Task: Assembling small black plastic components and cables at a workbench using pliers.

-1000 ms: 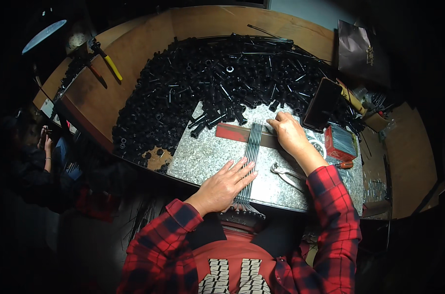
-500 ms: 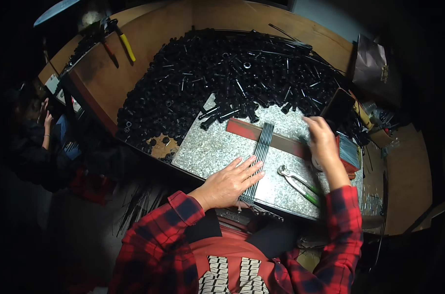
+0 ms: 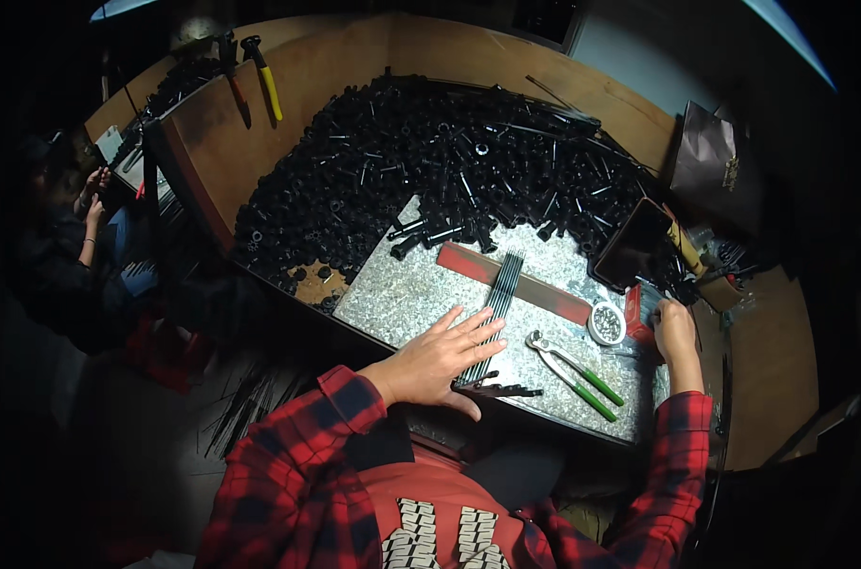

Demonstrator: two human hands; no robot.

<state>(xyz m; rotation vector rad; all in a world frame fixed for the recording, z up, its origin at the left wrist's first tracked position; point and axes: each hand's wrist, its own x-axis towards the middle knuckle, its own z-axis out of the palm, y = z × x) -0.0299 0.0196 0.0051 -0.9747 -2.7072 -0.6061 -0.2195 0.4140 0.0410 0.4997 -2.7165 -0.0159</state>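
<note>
Head view: the unclenched left hand [image 3: 438, 358] seemingly steadies dark rods [image 3: 507, 283] while the right hand [image 3: 675, 332], grip unreadable, is at the red box [image 3: 635, 311], likely needing delicacy next.

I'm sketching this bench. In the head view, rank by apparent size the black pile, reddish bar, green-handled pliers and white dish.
Largest to smallest:
Black pile
Reddish bar, by length
Green-handled pliers
White dish

Left hand [image 3: 435, 365] flat — right hand [image 3: 675, 334] out wide, curled.
</note>
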